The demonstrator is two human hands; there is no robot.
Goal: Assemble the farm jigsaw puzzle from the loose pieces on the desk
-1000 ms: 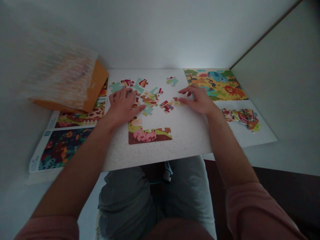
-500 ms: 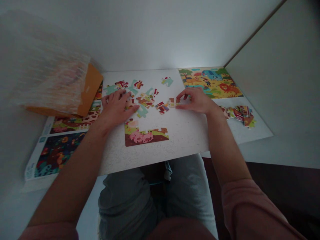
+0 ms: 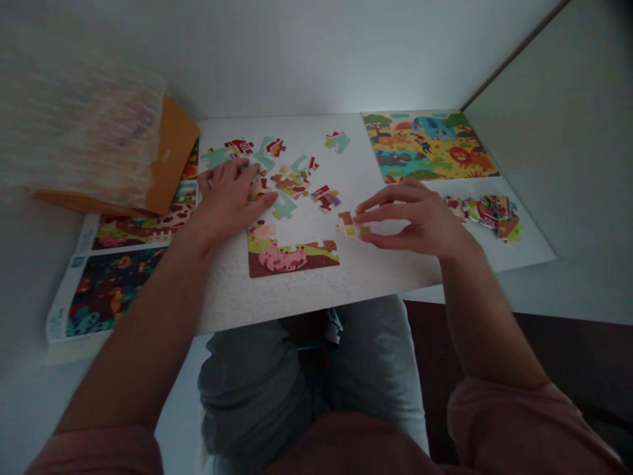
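Between the thumb and fingers of my right hand (image 3: 408, 218) is a brown and cream puzzle piece (image 3: 349, 226), to the right of a joined strip of puzzle (image 3: 283, 257) with a pink spotted pig. My left hand (image 3: 232, 198) lies spread over the left part of the loose pieces, covering some of them. Near its thumb is a pale green puzzle piece (image 3: 283, 206). A red and blue puzzle piece (image 3: 326, 197) rests between the hands, and a green and red one (image 3: 337, 142) lies farther back.
At the back right lies an animal picture (image 3: 430, 148). A pile of puzzle pieces (image 3: 489, 214) is beyond my right wrist. On the left, an orange envelope (image 3: 171, 158) with clear plastic wrap (image 3: 99, 145) stands over printed picture sheets (image 3: 111, 290). A wall borders the table.
My right hand has moved nearer to me with the puzzle piece, toward the right end of the joined strip. The left hand stays spread over the loose pieces. The view has shifted slightly.
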